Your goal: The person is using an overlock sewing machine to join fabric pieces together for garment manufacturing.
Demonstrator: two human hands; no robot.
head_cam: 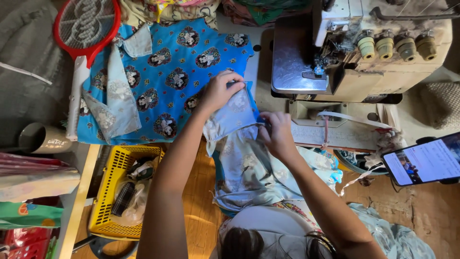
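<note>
Cluttered sewing table, both left hand and right hand gripping pale-blue fabric.

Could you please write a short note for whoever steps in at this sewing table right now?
Left hand: gripping the upper edge of the pale blue fabric piece, pressing it on the table edge.
Right hand: pinching the same piece at its right edge, near the ruler.
The fabric hangs from the table towards the lap, inside face up.
The blue printed garment lies flat on the table, left of the overlock machine.
Nothing is under the needle; whether any seam is done cannot be told.
</note>
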